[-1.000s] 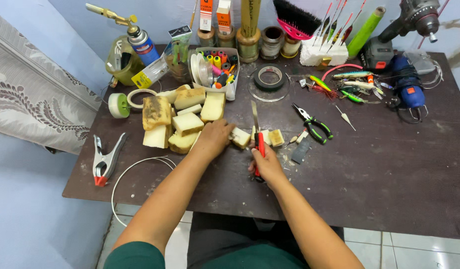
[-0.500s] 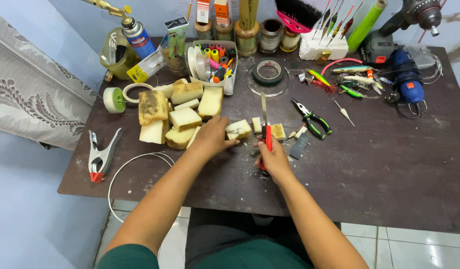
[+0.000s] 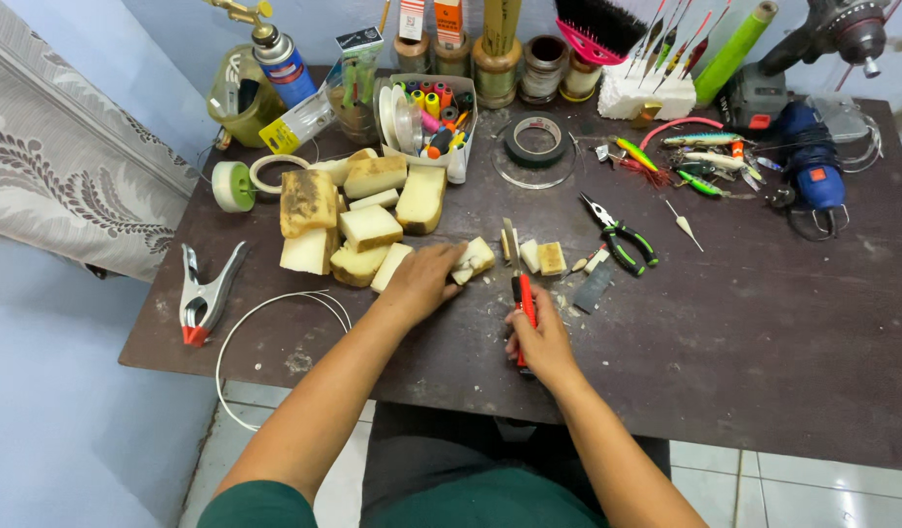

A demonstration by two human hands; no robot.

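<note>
1. head view: left hand presses down on a small foam block, beside the pile of foam chunks.
2. right hand, fingers wrapped round a red-handled knife, has drawn back slightly; blade rests just beside the block.

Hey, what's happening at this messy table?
A person sits at a dark worktable cutting pale foam. The left hand presses down on a small foam block, while the right hand grips a red-handled knife, its blade pointing away beside the block. More foam chunks are piled to the left; green-handled pliers lie to the right.
</note>
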